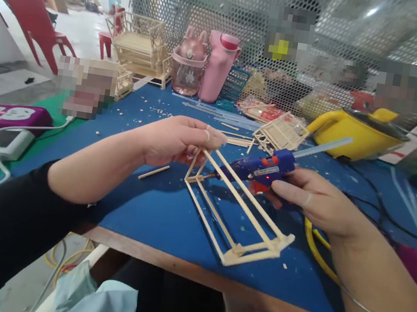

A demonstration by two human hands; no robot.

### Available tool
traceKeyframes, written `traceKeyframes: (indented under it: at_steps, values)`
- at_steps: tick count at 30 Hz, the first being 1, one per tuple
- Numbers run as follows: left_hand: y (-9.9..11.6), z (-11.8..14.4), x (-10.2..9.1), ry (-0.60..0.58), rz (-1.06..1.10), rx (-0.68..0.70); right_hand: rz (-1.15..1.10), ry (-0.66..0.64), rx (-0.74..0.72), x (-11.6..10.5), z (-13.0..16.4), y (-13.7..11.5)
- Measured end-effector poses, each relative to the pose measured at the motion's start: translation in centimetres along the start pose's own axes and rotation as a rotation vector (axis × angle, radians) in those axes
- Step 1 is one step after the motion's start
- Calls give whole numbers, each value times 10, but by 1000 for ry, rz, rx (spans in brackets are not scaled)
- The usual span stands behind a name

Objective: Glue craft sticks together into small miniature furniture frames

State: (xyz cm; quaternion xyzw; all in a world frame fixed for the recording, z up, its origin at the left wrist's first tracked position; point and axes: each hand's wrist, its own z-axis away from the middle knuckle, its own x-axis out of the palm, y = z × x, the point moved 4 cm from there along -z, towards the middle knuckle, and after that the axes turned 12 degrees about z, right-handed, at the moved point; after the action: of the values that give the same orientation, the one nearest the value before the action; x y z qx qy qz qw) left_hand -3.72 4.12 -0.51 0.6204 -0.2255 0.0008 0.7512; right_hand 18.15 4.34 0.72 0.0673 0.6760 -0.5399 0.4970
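Left hand [179, 141] pinching stick frame [235, 208], right hand [312, 199] gripping glue gun [265, 167] — loose stick [153, 171] nearby

A blue desk [152, 210] with a wooden front edge carries scattered chips and a loose stick [154, 171]. At its far side stand a pink bottle [217, 68] and, just beside it, a pink cup with ears [188, 66]. Left of these sits a stack of finished stick frames [140, 48]. A small lattice panel [281, 131] lies near a yellow kettle [358, 133], with clear glue sticks [215, 112] lying flat between bottle and panel. A perforated metal screen [331, 33] rises behind the desk. Off to the left, a purple power strip [3, 117] rests on a green surface, and a red chair [28, 17] stands on the floor farther back.
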Motion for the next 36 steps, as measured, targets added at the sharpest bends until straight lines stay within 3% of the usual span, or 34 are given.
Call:
traceKeyframes:
  at_steps: [7, 14, 24, 36]
  values:
    - [-8, -1, 2, -29, 131, -29, 1, -13, -39, 8, -3, -4]
    - [-9, 0, 3, -37, 125, -41, 90, -4, -15, 12, -3, -6]
    - [-8, -2, 3, -38, 102, -51, 166, 34, -132, 15, -9, -1]
    - [-6, -1, 2, -2, 106, -35, 112, 91, -86, 8, -4, 3]
